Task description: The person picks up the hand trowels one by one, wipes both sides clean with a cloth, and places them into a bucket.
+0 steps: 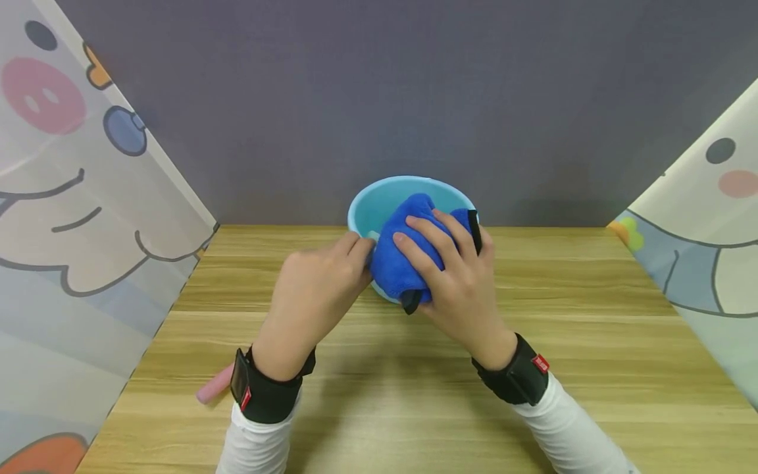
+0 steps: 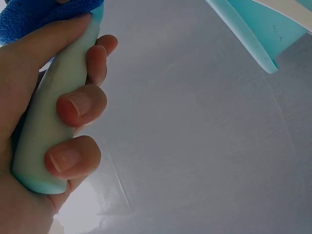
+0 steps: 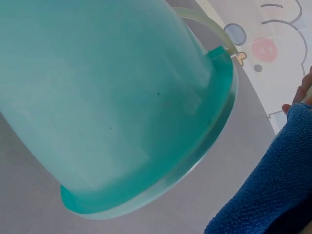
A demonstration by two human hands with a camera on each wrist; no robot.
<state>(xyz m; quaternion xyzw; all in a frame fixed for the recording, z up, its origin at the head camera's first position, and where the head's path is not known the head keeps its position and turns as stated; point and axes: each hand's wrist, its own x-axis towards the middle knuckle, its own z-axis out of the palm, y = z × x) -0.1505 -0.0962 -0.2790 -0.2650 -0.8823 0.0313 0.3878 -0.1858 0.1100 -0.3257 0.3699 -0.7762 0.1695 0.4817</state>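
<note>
In the left wrist view, my left hand (image 1: 320,283) grips a pale handle (image 2: 51,117) with light teal ends, fingers curled around it and the thumb along its top. A blue cloth (image 1: 392,260) with black edging covers the far end of that tool, so its kind is hidden. My right hand (image 1: 458,283) holds the cloth bunched around it, fingers spread over the top. Both hands are over the near rim of a light-blue bucket (image 1: 379,189). Seen from the right wrist, the bucket's wall (image 3: 107,97) and its pale carrying handle (image 3: 214,27) fill much of the view.
A pink stick-like object (image 1: 214,385) lies on the wooden table (image 1: 580,329), partly behind my left wrist. A grey panel (image 1: 414,85) stands behind the bucket. Cartoon-printed panels (image 1: 71,217) flank the table on both sides.
</note>
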